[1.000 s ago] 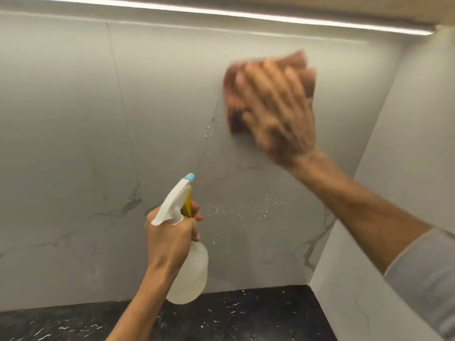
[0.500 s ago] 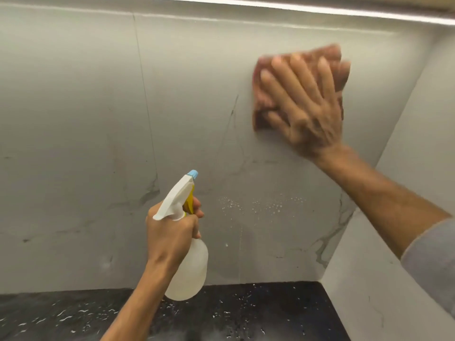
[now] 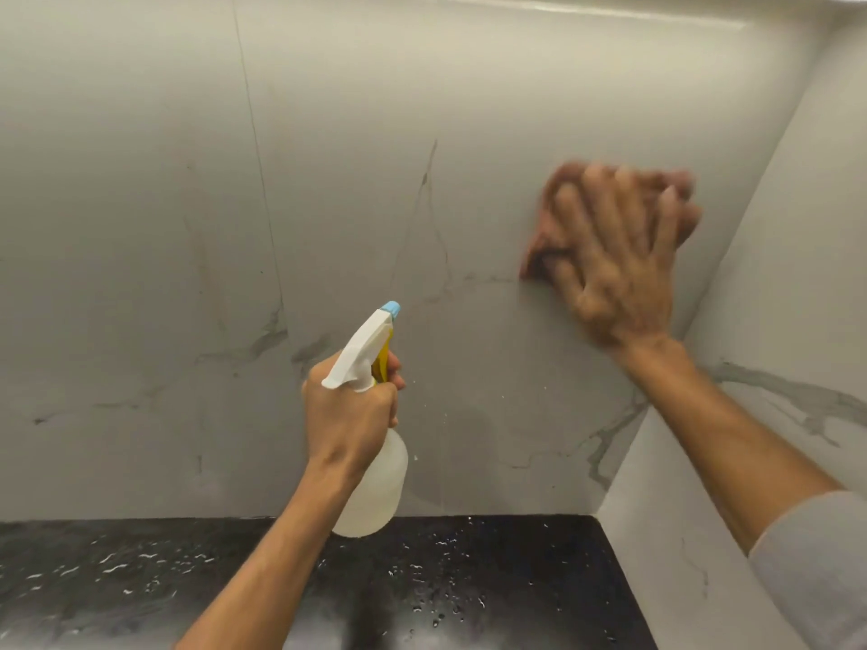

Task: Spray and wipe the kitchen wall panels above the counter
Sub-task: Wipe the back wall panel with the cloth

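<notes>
A grey marble-look wall panel (image 3: 356, 180) fills the back of the alcove. My right hand (image 3: 614, 260) presses a brownish-red cloth (image 3: 544, 236) flat against the panel near the right corner; the hand and cloth are blurred. My left hand (image 3: 349, 410) grips the neck of a clear spray bottle (image 3: 375, 480) with a white head, yellow trigger and blue nozzle, its nozzle facing the wall. A few droplets cling to the panel to the right of the bottle.
A black speckled counter (image 3: 469, 579), wet with droplets, runs below the panel. A side wall panel (image 3: 788, 274) with grey veining closes the alcove on the right. A vertical seam (image 3: 258, 180) divides the back panels at left.
My right hand has dragged the cloth down and toward the right corner. The droplet band below it is mostly gone. The left hand keeps the bottle in about the same place.
</notes>
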A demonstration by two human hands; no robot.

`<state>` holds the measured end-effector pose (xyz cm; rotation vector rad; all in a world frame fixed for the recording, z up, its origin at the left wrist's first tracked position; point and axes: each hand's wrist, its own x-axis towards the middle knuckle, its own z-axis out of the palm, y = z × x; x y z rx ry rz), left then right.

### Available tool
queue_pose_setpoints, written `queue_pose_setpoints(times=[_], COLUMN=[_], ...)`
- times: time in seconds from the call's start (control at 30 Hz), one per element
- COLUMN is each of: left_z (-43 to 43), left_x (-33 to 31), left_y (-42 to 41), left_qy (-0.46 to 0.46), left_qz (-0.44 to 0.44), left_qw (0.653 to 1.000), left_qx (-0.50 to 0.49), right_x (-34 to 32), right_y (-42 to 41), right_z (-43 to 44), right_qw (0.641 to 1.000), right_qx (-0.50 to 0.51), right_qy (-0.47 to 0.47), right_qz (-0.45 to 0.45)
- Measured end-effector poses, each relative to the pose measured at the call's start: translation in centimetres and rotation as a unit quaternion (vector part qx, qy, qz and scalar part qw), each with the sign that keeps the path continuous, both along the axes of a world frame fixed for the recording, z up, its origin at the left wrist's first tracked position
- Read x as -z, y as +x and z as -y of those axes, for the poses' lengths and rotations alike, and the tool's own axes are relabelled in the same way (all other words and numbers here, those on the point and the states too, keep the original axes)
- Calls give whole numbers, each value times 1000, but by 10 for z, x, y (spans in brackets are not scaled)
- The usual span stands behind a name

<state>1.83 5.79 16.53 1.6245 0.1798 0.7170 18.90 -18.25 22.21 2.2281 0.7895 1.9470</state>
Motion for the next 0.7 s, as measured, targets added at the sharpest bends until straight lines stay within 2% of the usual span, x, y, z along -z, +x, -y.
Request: queue_pose_setpoints(times=[0.07, 0.1, 0.13, 0.2, 0.27, 0.33, 0.4, 0.47, 0.57, 0.63, 0.7], left_z=[3, 5, 6, 10, 14, 13, 9, 8, 9, 11, 12], left_x=[4, 5, 6, 8, 11, 13, 19, 25, 23, 18, 15], left_y=[0, 1, 2, 4, 6, 8, 9, 10, 13, 21, 27], left_qy=[-2, -2, 0, 2, 6, 8, 5, 0, 0, 17, 28], left_qz=[5, 8, 10, 11, 23, 33, 39, 37, 42, 50, 55], left_qw=[1000, 1000, 1000, 1000, 999, 999, 998, 998, 998, 998, 996], left_qx=[-6, -10, -16, -20, -22, -34, -46, -45, -37, -42, -62], right_x=[-17, -10, 9, 74, 136, 151, 125, 73, 0, 8, 66], right_y=[4, 0, -5, -19, -29, -27, -22, -13, -1, -8, -24], right_z=[-14, -23, -31, -36, -29, -23, -27, -41, -83, -105, -111], right_qw=[995, 995, 996, 996, 985, 981, 989, 1000, 983, 977, 990], right_qx=[0, -17, -38, -58, -38, -26, -18, -20, -34, -49, -57], right_qy=[99, 103, 76, -45, -161, -189, -147, -16, 176, 204, 132], right_qz=[9, 5, -5, -48, -46, -24, -26, 3, 41, 38, -10])
